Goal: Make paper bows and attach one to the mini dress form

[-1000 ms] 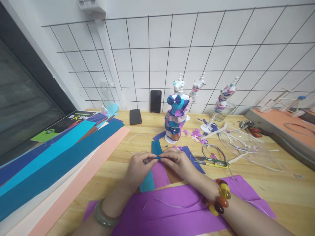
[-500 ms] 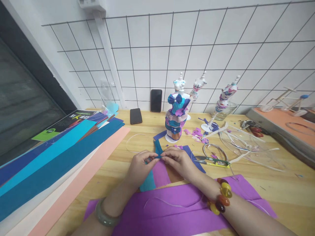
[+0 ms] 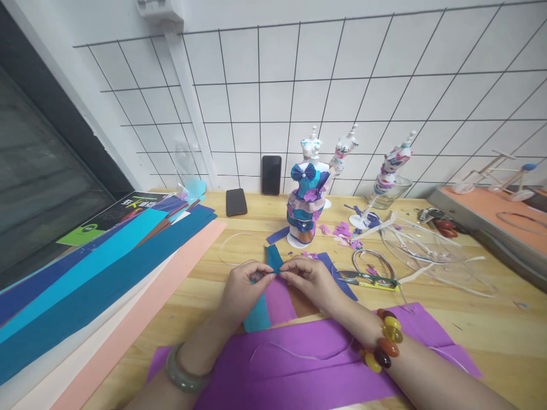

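Note:
Between the fingertips of both hands is a small teal crepe paper strip (image 3: 274, 257), its far end standing up and its near end gathered in the pinch. My left hand (image 3: 249, 285) grips it from the left, thumb against forefinger. From the other side my right hand (image 3: 308, 279) pinches the same strip, the fingertips of both hands almost touching. Beneath the hands lie turquoise (image 3: 257, 314), purple (image 3: 278, 302) and brown (image 3: 302, 304) paper pieces. A large purple paper sheet (image 3: 307, 364) with a thin cord on it is under my forearms.
Dress forms in coloured paper (image 3: 304, 199) stand at the back, beside two phones (image 3: 270, 175). Scissors (image 3: 370, 279), a wire coil (image 3: 376, 256) and paper scraps lie on the right. Long paper strips (image 3: 106, 273) cover the left. A box with an orange top (image 3: 504, 219) sits far right.
The teal strip's upright end now looks flatter and wider above the fingertips. Both hands keep their pinch in nearly the same place.

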Action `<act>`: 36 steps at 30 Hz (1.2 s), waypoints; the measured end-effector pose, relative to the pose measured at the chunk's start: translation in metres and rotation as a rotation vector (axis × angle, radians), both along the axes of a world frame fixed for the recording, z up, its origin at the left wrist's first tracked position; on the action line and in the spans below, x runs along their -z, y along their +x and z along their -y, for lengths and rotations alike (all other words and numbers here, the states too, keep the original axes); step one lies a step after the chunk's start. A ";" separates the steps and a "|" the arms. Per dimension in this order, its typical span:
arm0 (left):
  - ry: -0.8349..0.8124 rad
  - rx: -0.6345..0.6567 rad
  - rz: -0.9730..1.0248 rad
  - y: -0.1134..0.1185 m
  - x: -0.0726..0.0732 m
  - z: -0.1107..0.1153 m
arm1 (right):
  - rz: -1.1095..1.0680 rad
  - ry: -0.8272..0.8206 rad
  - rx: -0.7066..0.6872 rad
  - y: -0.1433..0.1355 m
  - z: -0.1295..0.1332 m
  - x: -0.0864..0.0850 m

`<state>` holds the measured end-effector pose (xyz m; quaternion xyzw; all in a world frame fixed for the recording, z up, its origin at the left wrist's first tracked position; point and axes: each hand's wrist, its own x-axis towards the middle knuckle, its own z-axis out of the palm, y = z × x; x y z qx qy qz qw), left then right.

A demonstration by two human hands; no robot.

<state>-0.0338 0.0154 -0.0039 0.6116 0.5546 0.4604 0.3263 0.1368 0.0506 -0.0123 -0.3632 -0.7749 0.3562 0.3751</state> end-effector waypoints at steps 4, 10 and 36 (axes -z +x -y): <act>-0.156 0.071 0.278 0.000 0.004 -0.002 | -0.023 -0.045 0.021 0.000 0.001 0.000; -0.199 0.084 0.399 0.001 -0.001 0.000 | -0.134 -0.186 0.008 -0.002 0.002 -0.005; -0.162 0.006 0.319 0.000 -0.003 0.000 | -0.423 -0.595 0.003 -0.004 -0.001 -0.014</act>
